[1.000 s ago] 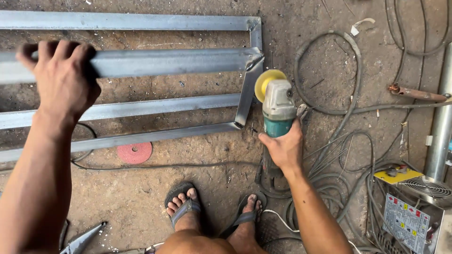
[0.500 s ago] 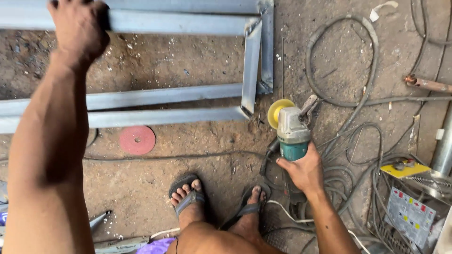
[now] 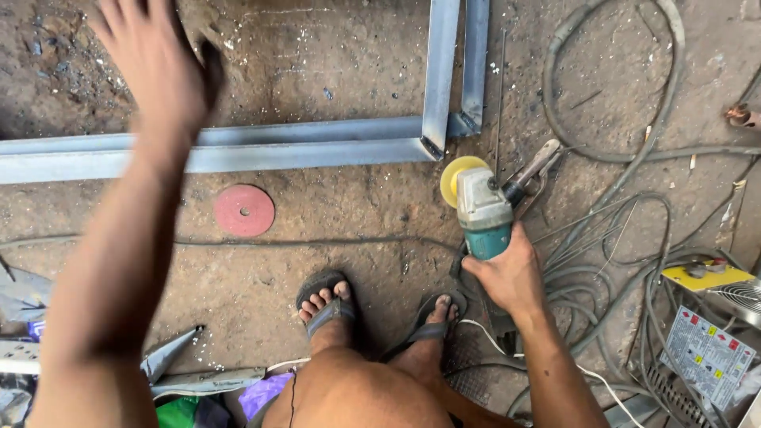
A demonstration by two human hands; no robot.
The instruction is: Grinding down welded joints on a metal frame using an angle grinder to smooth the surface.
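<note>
Left hand: the left hand (image 3: 162,67) is raised at the upper left, fingers spread wide and blurred; it holds nothing and hangs above the bare dirt floor (image 3: 317,71), beyond the metal frame (image 3: 238,149).
Metal frame: grey steel bars lying flat on the floor, long rails running in from the left edge and meeting upright bars at a corner near top centre.
Red disc: a round red grinding disc (image 3: 244,211) lies flat on the floor just below the rails, between the two arms.
Angle grinder: the teal and grey angle grinder (image 3: 481,212) with a yellow disc sits just below the frame's corner, well apart from the left hand.
Right hand: the right hand (image 3: 511,273) is clenched around the grinder's teal body.
Labels: at the lower right, a white rectangular label (image 3: 708,354) with red and coloured marks on a machine, and a yellow plate (image 3: 705,275) above it, among grey cables (image 3: 610,254).
</note>
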